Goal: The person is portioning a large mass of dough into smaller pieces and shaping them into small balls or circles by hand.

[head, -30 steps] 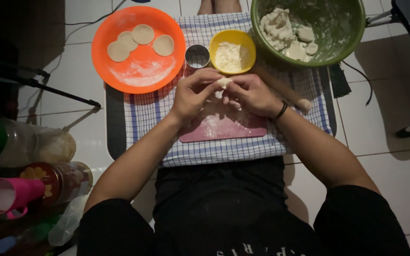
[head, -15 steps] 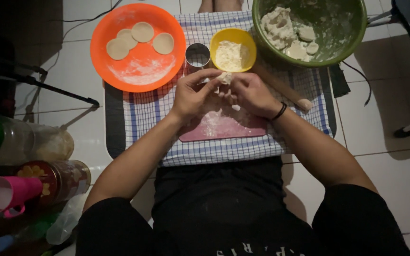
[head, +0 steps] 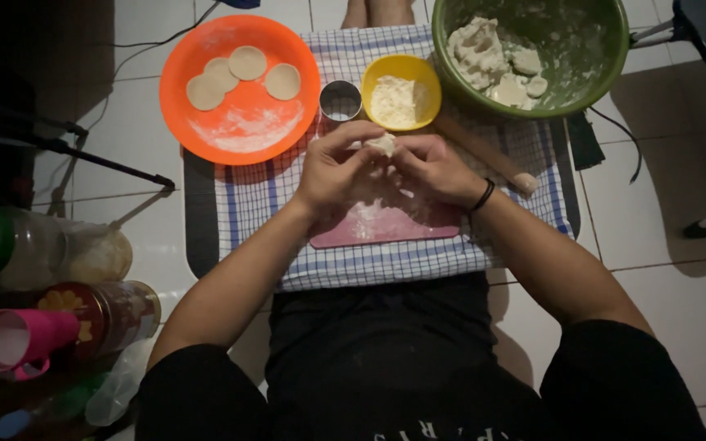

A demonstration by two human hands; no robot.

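My left hand (head: 332,167) and my right hand (head: 433,169) meet above a pink floured board (head: 386,226), both pinching one small lump of white dough (head: 383,144) between the fingertips. The board lies on a blue checked cloth (head: 251,200). Just beyond the hands stand a round metal cutter (head: 341,100) and a yellow bowl of flour (head: 401,91). A wooden rolling pin (head: 488,155) lies partly hidden behind my right hand.
An orange plate (head: 243,122) at the back left holds three flat dough rounds (head: 247,63). A green bowl (head: 606,57) with dough pieces stands at the back right. Jars and a pink cup (head: 14,339) crowd the floor on the left. A dark tripod leg (head: 91,159) crosses the tiles.
Both hands have kept working the dough lump, shifting it slightly up toward the yellow bowl; the fingers have closed tighter around it.
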